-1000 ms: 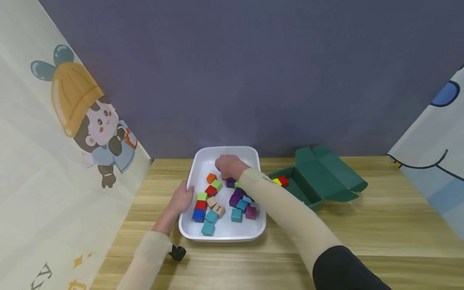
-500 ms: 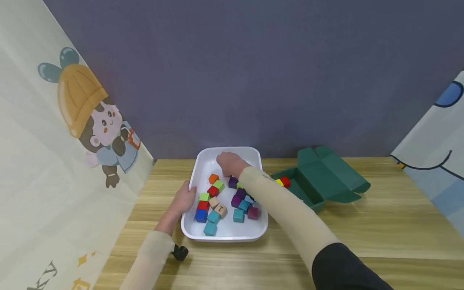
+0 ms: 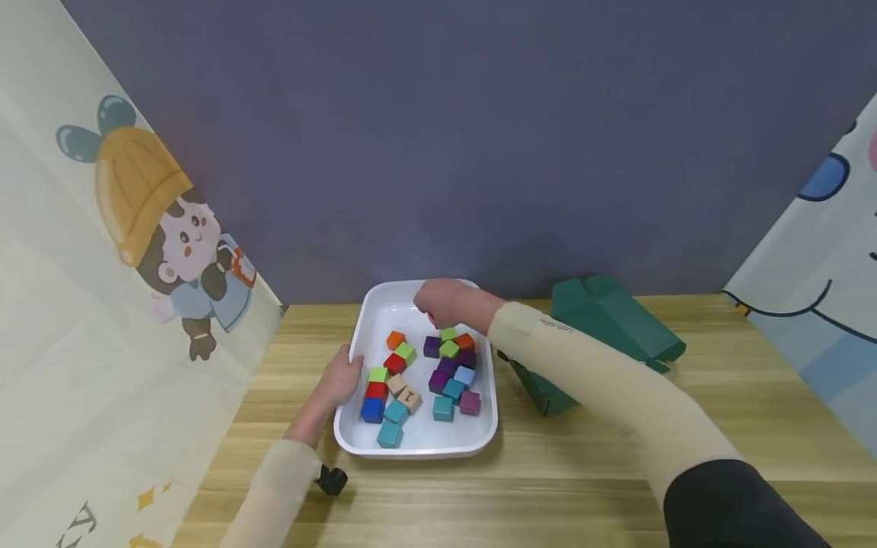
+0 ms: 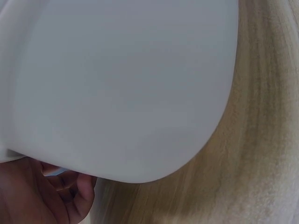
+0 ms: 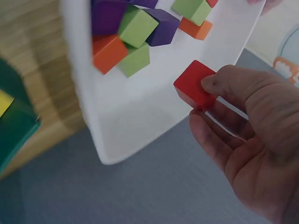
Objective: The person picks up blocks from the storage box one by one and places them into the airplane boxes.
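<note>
Red block: pinched between the thumb and fingertips of the right hand, right of centre in the right wrist view; over the far end of the tray; nearly hidden under the knuckles in the head view.
Right hand: closed on that block at the centre of the head frame, reaching in from the lower right.
White tray: set at lower centre of the head frame, scattered with colored blocks.
Left hand: gripping the tray's left rim, thumb over the edge; seen at lower left in the left wrist view.
Right cluster: lime green block and orange block among purple; farther down, light blue block, magenta block and teal.
Left cluster: orange at the top, then lime and red, two wooden blocks, blue block, teal block lowest.
Green box: right of the tray, flaps raised, partly hidden behind the right sleeve.
Wooden table: spread across the lower frame, below a dark backdrop.
</note>
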`<state>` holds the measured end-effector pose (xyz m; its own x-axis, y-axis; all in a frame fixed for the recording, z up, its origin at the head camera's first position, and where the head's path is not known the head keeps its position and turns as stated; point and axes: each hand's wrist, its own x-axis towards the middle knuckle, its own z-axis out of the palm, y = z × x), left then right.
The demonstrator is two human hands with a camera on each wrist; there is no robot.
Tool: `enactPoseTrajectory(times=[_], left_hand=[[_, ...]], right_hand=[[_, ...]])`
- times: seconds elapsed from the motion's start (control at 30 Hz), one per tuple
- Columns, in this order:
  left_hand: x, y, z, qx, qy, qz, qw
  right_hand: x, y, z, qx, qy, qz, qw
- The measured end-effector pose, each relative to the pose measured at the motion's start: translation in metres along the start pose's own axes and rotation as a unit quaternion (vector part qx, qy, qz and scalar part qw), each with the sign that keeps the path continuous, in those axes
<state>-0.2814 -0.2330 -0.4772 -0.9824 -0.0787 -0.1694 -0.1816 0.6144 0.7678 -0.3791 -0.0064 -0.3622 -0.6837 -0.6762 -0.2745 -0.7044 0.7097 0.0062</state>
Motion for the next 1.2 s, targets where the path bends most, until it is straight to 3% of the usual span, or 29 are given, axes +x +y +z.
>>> enactPoseTrajectory(times=[0.17, 0.43, 0.73, 1.03, 1.2], left_hand=[[0.0, -0.002, 0.002, -0.004, 0.003, 0.007, 1.0], [0.0, -0.008, 0.006, -0.011, -0.005, 0.007, 0.9999], [0.001, -0.007, 0.003, -0.011, 0.001, 0.018, 0.9998], [-0.003, -0.006, 0.001, -0.005, -0.001, 0.016, 0.9998], [-0.002, -0.005, 0.002, -0.005, -0.001, 0.017, 0.9998]], right_hand=[[-0.031, 0.006, 0.0, -0.041, 0.007, -0.025, 0.999], [-0.08, 0.017, 0.01, -0.029, 0.008, -0.028, 0.999], [-0.123, 0.054, 0.024, -0.021, 0.054, -0.035, 0.998], [-0.141, 0.094, 0.044, -0.007, 0.08, -0.047, 0.996], [-0.141, 0.109, 0.056, -0.014, 0.071, -0.038, 0.997]])
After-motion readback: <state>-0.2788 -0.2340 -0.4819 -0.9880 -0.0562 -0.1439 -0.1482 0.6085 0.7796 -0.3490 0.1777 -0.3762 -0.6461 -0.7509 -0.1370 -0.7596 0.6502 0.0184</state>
